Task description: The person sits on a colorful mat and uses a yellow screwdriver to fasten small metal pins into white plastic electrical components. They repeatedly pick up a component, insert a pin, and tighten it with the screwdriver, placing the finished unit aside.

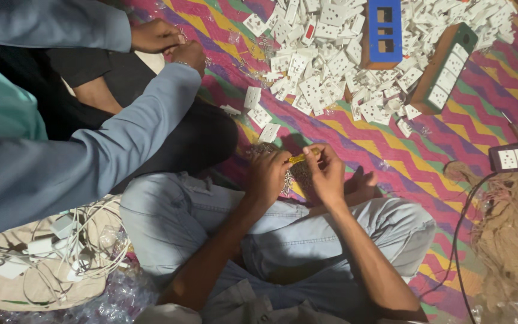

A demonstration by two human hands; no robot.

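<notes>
**Hands at work beside a heap of loose sockets**

Seated cross-legged, the person's left hand [266, 174] and right hand [326, 174] meet above the lap, pinching a small yellow-handled tool [298, 158]. A large pile of white plastic socket modules [331, 54] lies loose on the zigzag mat [427, 150]; one green wooden board [445, 69] looks filled.

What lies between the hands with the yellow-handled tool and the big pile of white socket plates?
In the head view, a strip of zigzag-patterned mat with a few stray white socket plates lies between them.
</notes>
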